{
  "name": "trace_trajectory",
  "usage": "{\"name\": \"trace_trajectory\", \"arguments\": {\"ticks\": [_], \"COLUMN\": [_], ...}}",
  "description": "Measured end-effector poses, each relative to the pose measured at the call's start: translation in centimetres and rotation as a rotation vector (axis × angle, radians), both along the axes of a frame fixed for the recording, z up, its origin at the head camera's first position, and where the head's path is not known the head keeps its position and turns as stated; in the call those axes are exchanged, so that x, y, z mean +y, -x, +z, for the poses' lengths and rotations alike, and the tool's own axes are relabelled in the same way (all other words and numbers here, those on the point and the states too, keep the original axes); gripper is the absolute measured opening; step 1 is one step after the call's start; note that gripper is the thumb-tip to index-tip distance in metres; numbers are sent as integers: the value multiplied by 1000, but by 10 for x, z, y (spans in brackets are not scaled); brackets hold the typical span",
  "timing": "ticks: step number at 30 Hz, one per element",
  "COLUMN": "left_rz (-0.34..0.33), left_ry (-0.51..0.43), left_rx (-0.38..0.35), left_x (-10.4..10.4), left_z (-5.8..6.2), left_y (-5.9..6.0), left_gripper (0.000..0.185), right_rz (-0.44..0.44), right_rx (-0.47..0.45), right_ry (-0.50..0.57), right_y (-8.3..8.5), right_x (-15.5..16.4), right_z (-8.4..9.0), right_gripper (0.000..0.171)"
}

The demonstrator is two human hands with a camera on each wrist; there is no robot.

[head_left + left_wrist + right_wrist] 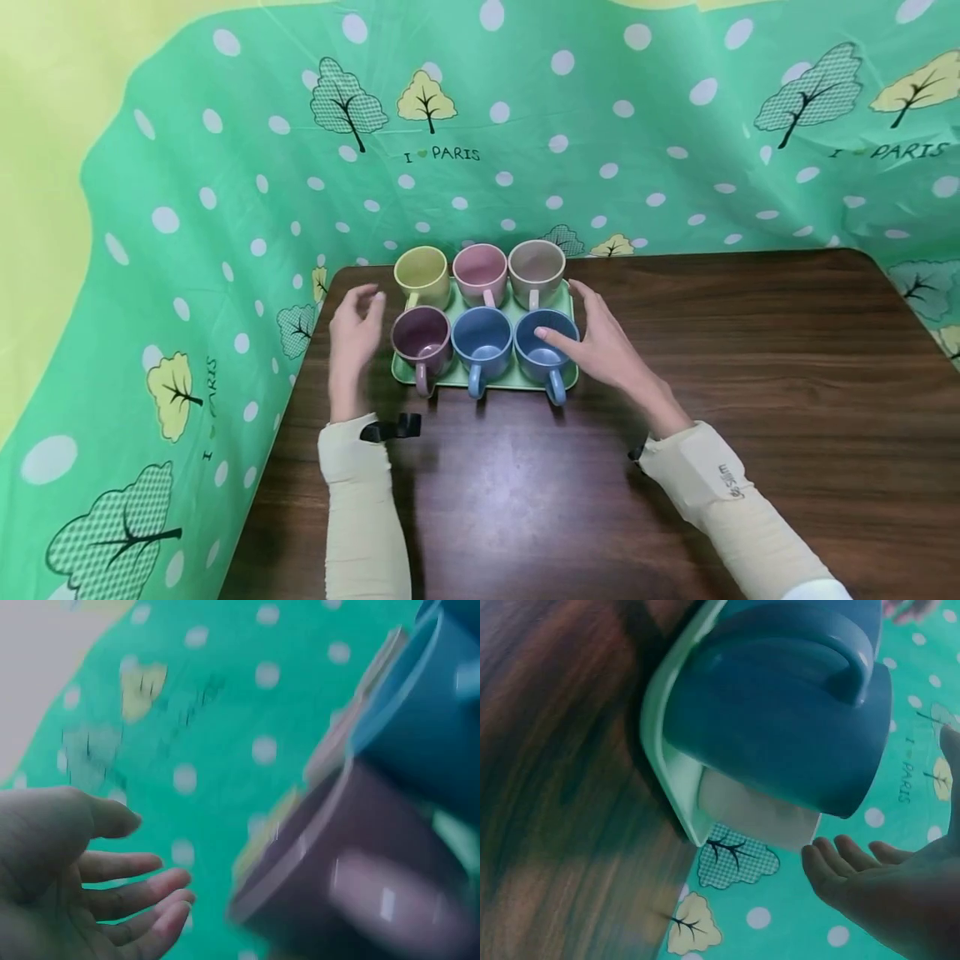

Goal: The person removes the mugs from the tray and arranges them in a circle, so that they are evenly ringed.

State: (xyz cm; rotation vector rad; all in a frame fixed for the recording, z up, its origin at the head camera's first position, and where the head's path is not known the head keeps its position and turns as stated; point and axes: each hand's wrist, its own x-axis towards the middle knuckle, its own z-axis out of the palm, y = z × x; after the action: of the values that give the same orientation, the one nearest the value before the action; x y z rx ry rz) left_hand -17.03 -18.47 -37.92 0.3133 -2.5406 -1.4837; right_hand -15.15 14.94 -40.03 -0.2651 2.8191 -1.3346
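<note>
Item: green tray (525, 377), holding six mugs in two rows of three, sits at the far-left part of the dark wood table (750, 375), near the back edge. Back row L to R: yellow mug (422, 275), pink mug (480, 272), beige mug (536, 268). Front row: purple mug (421, 341), mid blue mug (481, 340), right blue mug (547, 346); front handles point toward me and overhang the tray lip. I see my left hand (354, 337) just beside the tray's left end, fingers loosely spread and slightly curled, holding nothing; the left wrist view confirms palm open w/ gap to the purple mug. My right hand (600, 346) flanks the right end, fingers apart, thumb tip over the right blue mug's rim, index up by the beige mug; contact w/ tray I cannot tell. Hands bracket both short ends, which I judge suits a two-handed hold. Surround: green polka-dot cloth (525, 125) w/ tree prints as backdrop.
</note>
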Motion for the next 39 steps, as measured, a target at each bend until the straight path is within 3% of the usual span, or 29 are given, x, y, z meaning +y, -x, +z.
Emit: {"name": "trace_trajectory", "arguments": {"ticks": [2,6,11,15,21,26,32,39], "left_rz": [-3,-74,-141,-184,-217,-237,-238,-212], "left_ry": [30,76,48,-5,75,99,77,-36], "left_rx": [-91,-237,-369,-426,-393,-412,-432,-452], "left_x": [-15,-31,-32,-28,-25,-25,-28,-31], "left_z": [-10,-34,-64,-78,-81,-81,-82,-85], "left_y": [-3,-4,-4,-3,-2,1,5,5], "left_gripper": [40,43,42,38,38,38,40,48], "right_rz": [11,23,29,36,39,27,2,-4], "right_rx": [-20,-46,-69,-86,-84,-58,7,32], "right_ry": [-14,-33,-41,-55,-83,-115,-123,-102], "right_y": [-1,-3,-8,-11,-14,-13,-11,-13], "right_x": [-1,-3,-7,-10,-15,-16,-13,0], "right_z": [-2,-6,-11,-16,-20,-21,-22,-19], "right_gripper": [102,108,112,115,118,115,108,107]}}
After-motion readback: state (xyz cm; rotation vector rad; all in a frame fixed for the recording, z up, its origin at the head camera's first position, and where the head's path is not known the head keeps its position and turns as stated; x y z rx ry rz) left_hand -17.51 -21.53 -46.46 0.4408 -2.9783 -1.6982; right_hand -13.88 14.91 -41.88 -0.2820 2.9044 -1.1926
